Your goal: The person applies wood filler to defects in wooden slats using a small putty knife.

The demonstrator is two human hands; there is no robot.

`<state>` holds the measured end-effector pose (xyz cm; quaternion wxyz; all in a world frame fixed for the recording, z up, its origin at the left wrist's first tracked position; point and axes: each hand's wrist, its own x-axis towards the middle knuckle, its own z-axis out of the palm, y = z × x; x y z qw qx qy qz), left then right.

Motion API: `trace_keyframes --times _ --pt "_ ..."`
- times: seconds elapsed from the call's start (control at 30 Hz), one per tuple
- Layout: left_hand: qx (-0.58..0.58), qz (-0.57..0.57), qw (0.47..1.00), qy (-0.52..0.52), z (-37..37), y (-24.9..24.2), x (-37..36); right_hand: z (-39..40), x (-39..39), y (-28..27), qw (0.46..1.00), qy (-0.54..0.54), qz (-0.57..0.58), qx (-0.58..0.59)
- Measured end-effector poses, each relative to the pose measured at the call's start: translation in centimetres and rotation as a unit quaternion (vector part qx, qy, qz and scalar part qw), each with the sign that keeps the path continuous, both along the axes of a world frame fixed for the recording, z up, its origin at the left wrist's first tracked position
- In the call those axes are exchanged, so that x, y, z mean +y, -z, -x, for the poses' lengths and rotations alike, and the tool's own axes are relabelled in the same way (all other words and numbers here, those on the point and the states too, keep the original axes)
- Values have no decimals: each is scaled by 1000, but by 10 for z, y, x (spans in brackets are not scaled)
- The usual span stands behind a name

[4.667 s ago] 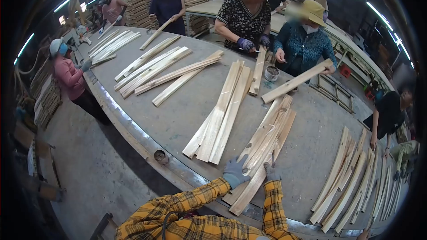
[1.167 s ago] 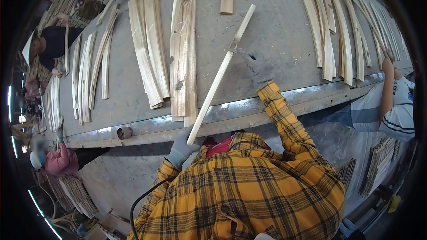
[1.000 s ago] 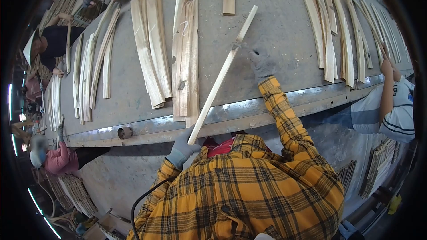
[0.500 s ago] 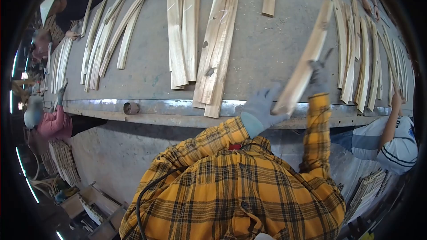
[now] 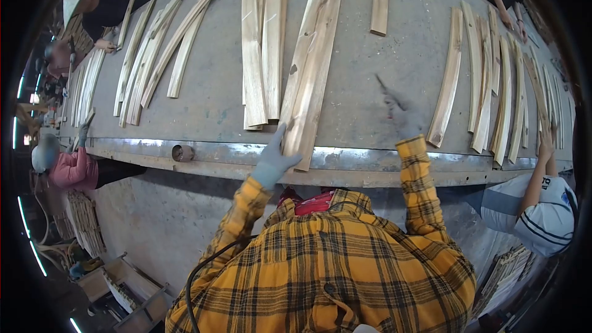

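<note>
My left hand (image 5: 275, 157), in a grey glove, grips the near end of a wooden slat (image 5: 312, 102). That slat lies lengthwise with another against it, their ends reaching the table's metal edge. My right hand (image 5: 404, 118), also gloved and smeared by motion, is above the table with a slim dark pointed tool (image 5: 383, 83) sticking out of it. To its right lies a single curved slat (image 5: 447, 80). Left of my left hand is a group of pale slats (image 5: 262, 49), some overlapping.
More slats lie at the left (image 5: 139, 65) and right (image 5: 502, 86) of the table (image 5: 216, 105). One slat (image 5: 380, 0) lies farther back. A small round cup (image 5: 182, 152) is at the front edge. Co-workers stand around, including one in a pink sleeve (image 5: 74, 169) and one in a grey-white shirt (image 5: 536, 200).
The slat that was between my hands now lies on the table at the right. My left hand has moved left onto another slat, and its chalk mark no longer shows. My right hand has moved left.
</note>
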<state>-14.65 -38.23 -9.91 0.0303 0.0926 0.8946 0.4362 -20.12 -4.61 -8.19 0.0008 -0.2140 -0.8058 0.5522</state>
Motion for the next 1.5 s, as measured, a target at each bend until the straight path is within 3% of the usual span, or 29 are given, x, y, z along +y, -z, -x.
trace_keyframes --times 0.03,0.07,0.1,0.17,0.2,0.27,0.3,0.47,0.57,0.6,0.63,0.67,0.73,0.83,0.87,0.93,1.07,1.2,1.27,1.3,1.4,1.47,1.5 --pt "-201 -185 962 1 -6 -13 -12 0 -9 10 997 -2 75 -7" --pt "-387 -356 851 0 -13 -20 -23 1 -20 8 997 -4 77 -9" --pt "-388 -356 851 -4 -21 -21 -32 1 -31 5 996 -24 83 -27" --pt "-479 -549 684 -27 -35 -23 -45 4 -43 6 994 -49 90 -45" --pt "-478 -550 684 -31 -40 -19 -50 7 -49 13 992 -62 103 -49" --pt "-493 -418 762 -44 -47 -8 -58 11 -59 16 989 -77 116 -56" --pt "-493 -419 761 -47 -49 -5 -59 13 -66 16 988 -83 107 -67" --pt "-391 -277 864 -153 -61 -15 -46 22 -88 29 989 -94 113 -20" --pt "-428 -321 840 -89 -65 -15 -59 33 -94 28 989 -42 113 -84" --pt "-428 -321 840 -89 -66 -17 -65 40 -95 29 995 -76 62 4" --pt "-476 -372 795 -58 -68 -19 -71 48 -97 31 990 -110 11 92" --pt "-520 -419 744 -27 -70 -24 -77 57 -102 24 990 -110 12 92" --pt "-527 -430 733 -31 -73 -36 -82 78 -114 2 943 -156 -207 211" --pt "-526 -468 709 -45 -77 -42 -85 111 -126 24 913 -183 -259 255" --pt "-519 -493 696 -52 -78 -42 -85 112 -129 23 913 -184 -258 255" --pt "-523 -514 678 -46 -79 -41 -87 115 -135 21 873 -198 -377 237" --pt "-553 -556 620 2 -79 -33 -93 106 -141 37 852 -214 -423 225" --pt "-545 -531 649 -27 -76 -33 -100 82 -153 20 857 -268 -388 209" --pt "-517 -455 724 -41 -75 -30 -105 82 -151 11 880 -302 -297 215" --pt "-517 -455 724 -40 -76 -26 -107 86 -148 12 880 -301 -298 215" --pt "-498 -415 760 -45 -75 -19 -112 107 -144 16 891 -212 -323 238" --pt "-490 -349 796 -71 -74 -22 -113 112 -145 15 837 -206 -452 230" --pt "-492 -347 795 -70 -73 -22 -114 110 -146 14 837 -204 -452 229"
